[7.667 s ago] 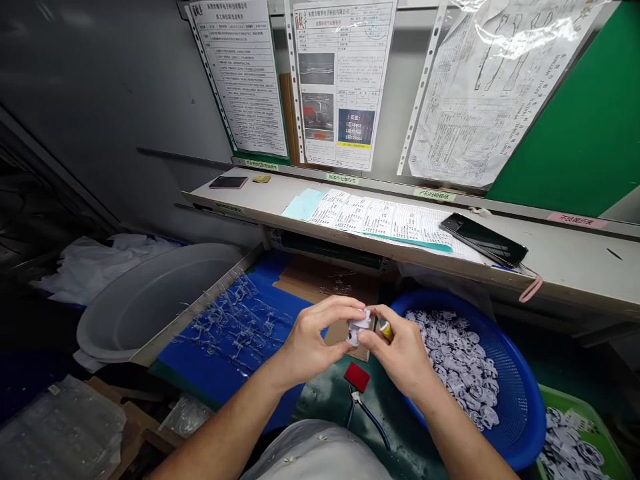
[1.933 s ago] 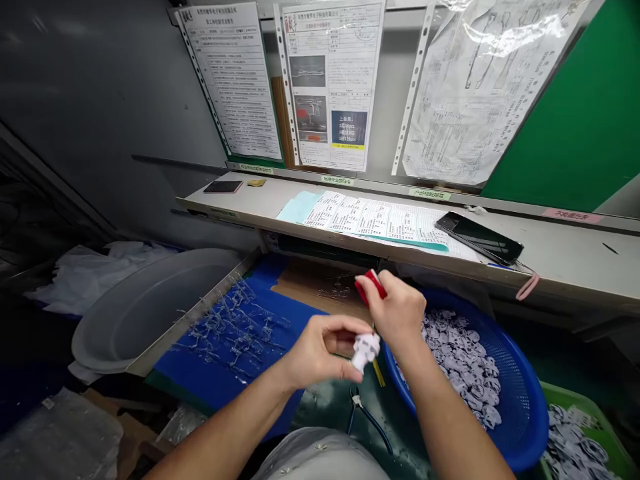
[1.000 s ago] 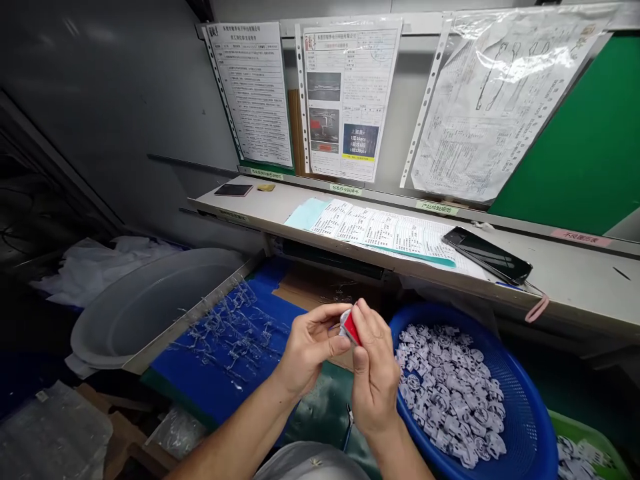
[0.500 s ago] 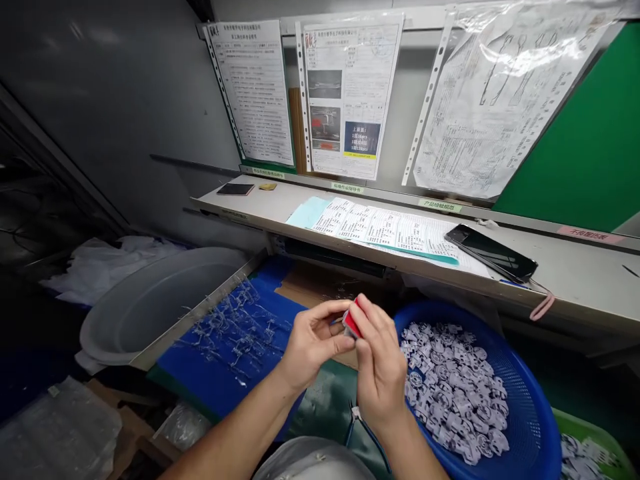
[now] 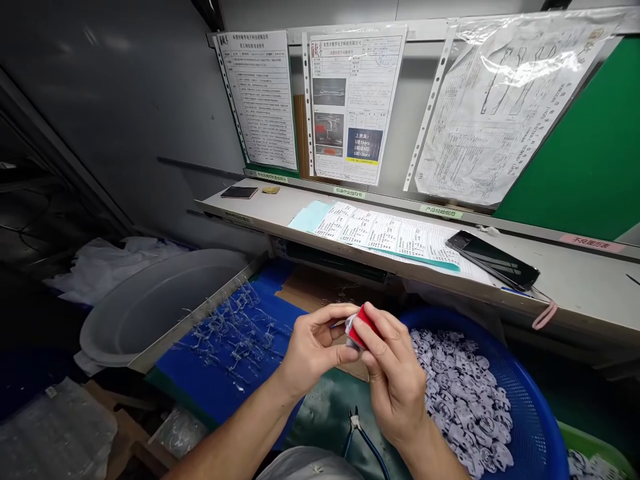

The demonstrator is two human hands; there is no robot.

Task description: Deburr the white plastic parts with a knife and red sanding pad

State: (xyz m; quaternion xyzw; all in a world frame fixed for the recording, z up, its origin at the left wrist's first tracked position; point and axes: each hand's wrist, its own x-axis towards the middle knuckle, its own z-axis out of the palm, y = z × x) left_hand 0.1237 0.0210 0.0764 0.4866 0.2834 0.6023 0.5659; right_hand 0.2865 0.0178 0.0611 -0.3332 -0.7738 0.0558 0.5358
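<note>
My left hand and my right hand meet in front of me above the bench. The left hand's fingers pinch a small white plastic part, mostly hidden between the hands. The right hand's fingers are closed round a small red block and press it against that part. Just right of the hands, a blue basket holds several white plastic parts of the same kind.
Blue-handled pliers lie on the bench below my hands. Clear plastic pieces are strewn on a blue mat beside a grey tub. A shelf carries papers, a phone and a smaller phone. A green bin is at the far right.
Earlier the right hand lifted the red block away while the left held the white part alone. It has come back, and both hands now press the block and part together, nearly still.
</note>
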